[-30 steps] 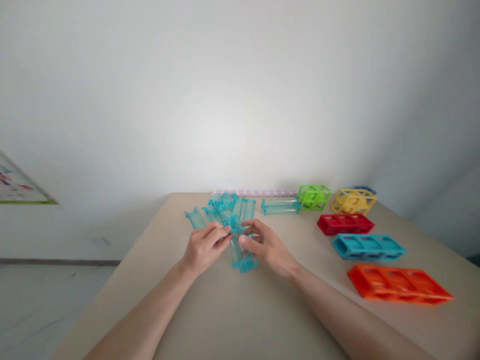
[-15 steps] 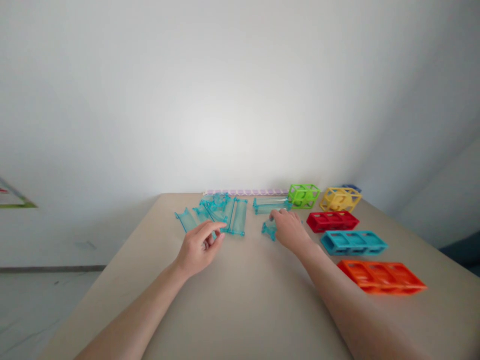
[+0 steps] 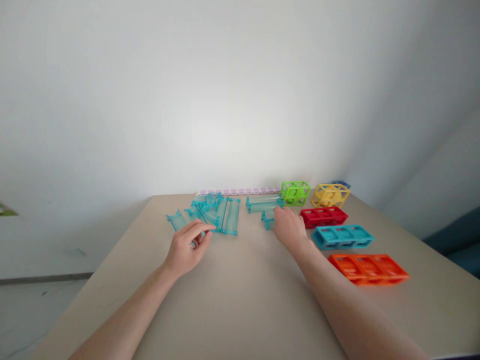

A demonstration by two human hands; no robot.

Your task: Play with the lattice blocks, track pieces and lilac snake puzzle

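Note:
My right hand (image 3: 289, 227) is closed on a short translucent blue track piece (image 3: 267, 219), covering its right part. Just behind that lies a longer clear-blue trough piece (image 3: 262, 203), close to the back of the table. My left hand (image 3: 187, 248) hovers at the near side of a loose pile of translucent blue track pieces (image 3: 210, 204), its fingers loosely bent and a gap between thumb and forefinger. It holds nothing that I can see. At the pile's right edge a flat straight piece (image 3: 232, 217) lies lengthwise.
Right of my right hand lie red (image 3: 324, 217), teal (image 3: 343, 236) and orange (image 3: 369, 269) open block frames. Green (image 3: 295, 193) and yellow (image 3: 330, 195) frames stand behind, with a dark blue piece (image 3: 341, 184) farther back. A purple-white strip (image 3: 243, 191) runs along the wall.
My right hand has pushed the short blue piece away from me, nearer the longer trough piece. The left hand keeps its pose by the pile. The view has shifted slightly to the right.

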